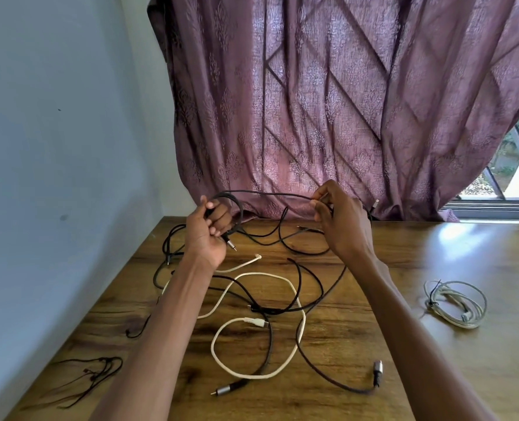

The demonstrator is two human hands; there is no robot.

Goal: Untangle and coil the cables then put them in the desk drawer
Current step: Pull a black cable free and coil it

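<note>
Black cable is stretched between my hands above the wooden desk, left hand at 10 o'clock curled round its loops, right hand at 1 o'clock pinching the strand, with the white cable tangled below at 6 o'clock and a coiled grey one off at 3.

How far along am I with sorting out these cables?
Done: one grey cable lies coiled and tied at the right of the desk. In hand: the left hand holds loops of a black cable, which the right hand pinches. Left: the white cable and other black ones lie tangled; thin cords sit loose. No drawer in view.
</note>
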